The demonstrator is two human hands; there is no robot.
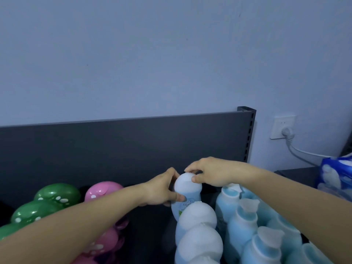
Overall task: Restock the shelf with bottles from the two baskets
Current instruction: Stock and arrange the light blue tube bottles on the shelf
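Hands meet on one white-capped pale blue bottle [187, 189], standing upright at the back of its row against the shelf back panel [133, 149] — left hand [162, 190] curled round its neck, right hand [208, 173] pinching the domed cap. Blue pump bottles [242, 225] stand just right; pink bottles [103, 189] and green bottles [57, 195] stand left.

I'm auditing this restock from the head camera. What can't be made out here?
Head view:
- The two baskets: outside the frame.
- Label of the white-capped bottle, gripped by left hand and right hand: blurred, covered by the bottle in front.
- Green bottles and pink bottles: count unknown, cut by the left forearm and bottom edge.
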